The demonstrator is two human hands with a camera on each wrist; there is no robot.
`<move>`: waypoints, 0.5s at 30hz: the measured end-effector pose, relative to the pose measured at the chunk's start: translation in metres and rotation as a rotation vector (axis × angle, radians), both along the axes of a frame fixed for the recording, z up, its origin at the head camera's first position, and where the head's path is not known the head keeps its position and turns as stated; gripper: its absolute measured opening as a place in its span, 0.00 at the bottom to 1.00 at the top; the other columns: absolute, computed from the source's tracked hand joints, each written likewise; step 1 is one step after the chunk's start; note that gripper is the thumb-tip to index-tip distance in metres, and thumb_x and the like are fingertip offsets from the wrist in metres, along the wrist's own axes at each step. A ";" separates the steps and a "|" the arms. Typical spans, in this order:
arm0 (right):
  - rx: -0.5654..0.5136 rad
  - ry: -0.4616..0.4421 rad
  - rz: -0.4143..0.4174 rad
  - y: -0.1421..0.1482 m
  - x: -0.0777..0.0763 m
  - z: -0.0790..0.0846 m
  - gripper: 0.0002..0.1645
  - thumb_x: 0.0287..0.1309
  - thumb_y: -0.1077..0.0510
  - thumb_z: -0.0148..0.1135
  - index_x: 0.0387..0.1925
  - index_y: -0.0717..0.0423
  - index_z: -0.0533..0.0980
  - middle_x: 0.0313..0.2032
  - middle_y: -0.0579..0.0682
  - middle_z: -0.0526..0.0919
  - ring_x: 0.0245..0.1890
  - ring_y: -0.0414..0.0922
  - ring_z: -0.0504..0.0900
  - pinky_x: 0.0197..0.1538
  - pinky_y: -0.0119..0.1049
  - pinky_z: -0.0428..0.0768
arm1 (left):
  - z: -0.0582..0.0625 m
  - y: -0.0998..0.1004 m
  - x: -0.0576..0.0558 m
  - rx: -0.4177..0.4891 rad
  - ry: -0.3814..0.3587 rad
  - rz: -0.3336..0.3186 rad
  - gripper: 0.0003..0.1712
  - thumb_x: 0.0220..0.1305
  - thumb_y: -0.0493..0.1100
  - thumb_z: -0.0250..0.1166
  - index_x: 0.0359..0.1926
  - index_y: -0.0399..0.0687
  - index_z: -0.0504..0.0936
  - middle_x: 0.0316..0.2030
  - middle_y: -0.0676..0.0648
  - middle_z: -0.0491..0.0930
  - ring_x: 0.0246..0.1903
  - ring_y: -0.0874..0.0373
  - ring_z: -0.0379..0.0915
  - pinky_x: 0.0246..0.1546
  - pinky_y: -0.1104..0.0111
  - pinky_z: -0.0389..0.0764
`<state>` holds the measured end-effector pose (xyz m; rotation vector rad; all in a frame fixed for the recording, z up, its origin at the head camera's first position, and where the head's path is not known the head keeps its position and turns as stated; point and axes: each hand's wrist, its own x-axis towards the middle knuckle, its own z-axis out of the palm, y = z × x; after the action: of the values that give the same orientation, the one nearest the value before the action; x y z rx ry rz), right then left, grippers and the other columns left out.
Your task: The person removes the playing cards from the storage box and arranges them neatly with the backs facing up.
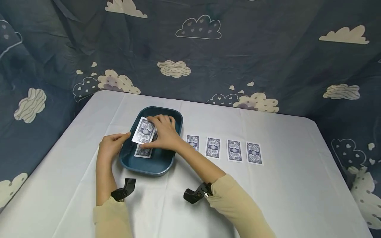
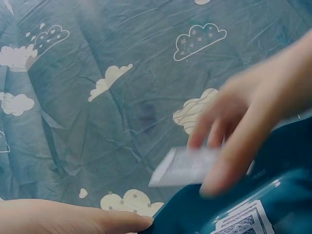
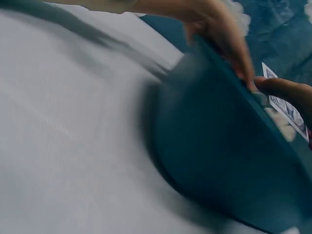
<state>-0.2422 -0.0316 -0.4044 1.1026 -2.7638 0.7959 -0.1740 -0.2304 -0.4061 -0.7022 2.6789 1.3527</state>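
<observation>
A playing card (image 1: 144, 131), back side up, is held over the dark blue tray (image 1: 162, 165) by my right hand (image 1: 165, 134), thumb and fingers at its edges. In the left wrist view this card (image 2: 183, 168) and the right hand (image 2: 258, 107) look blurred. Below it, more cards (image 1: 143, 152) lie in the tray; the left wrist view shows them overlapping (image 2: 243, 222). My left hand (image 1: 110, 147) grips the tray's left rim, its thumb over the edge. The right wrist view shows the tray's outer wall (image 3: 209, 141) and the left hand (image 3: 222, 34) beside it.
Several face-down cards lie in a row to the tray's right, among them a near one (image 1: 213, 147) and the far-right one (image 1: 254, 153). A white cloth (image 1: 282, 198) covers the table. Behind hangs a dark curtain (image 1: 253, 59) with cloud prints.
</observation>
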 end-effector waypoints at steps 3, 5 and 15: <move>-0.049 0.030 0.021 0.032 0.001 0.011 0.59 0.30 0.32 0.73 0.65 0.49 0.61 0.57 0.50 0.66 0.60 0.47 0.60 0.64 0.49 0.47 | -0.001 0.002 0.000 0.013 -0.008 0.004 0.36 0.59 0.65 0.56 0.54 0.40 0.77 0.55 0.35 0.72 0.55 0.43 0.67 0.54 0.51 0.65; -0.057 0.033 0.026 0.061 0.001 0.016 0.60 0.30 0.33 0.74 0.65 0.50 0.60 0.57 0.51 0.65 0.60 0.47 0.59 0.65 0.49 0.46 | -0.001 0.004 0.000 0.017 -0.014 0.009 0.36 0.59 0.65 0.56 0.54 0.40 0.77 0.56 0.36 0.72 0.55 0.43 0.66 0.55 0.52 0.65; 0.116 -0.148 -0.143 0.249 0.007 0.022 0.59 0.28 0.50 0.80 0.65 0.51 0.60 0.60 0.57 0.61 0.61 0.56 0.55 0.62 0.59 0.53 | -0.016 -0.006 -0.003 0.001 -0.012 0.027 0.42 0.52 0.72 0.56 0.53 0.43 0.79 0.51 0.38 0.76 0.38 0.52 0.70 0.28 0.65 0.71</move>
<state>-0.2349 0.2170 -0.3826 0.8832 -3.0053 0.7361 -0.1773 -0.2362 -0.4225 -0.7461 2.6689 1.3509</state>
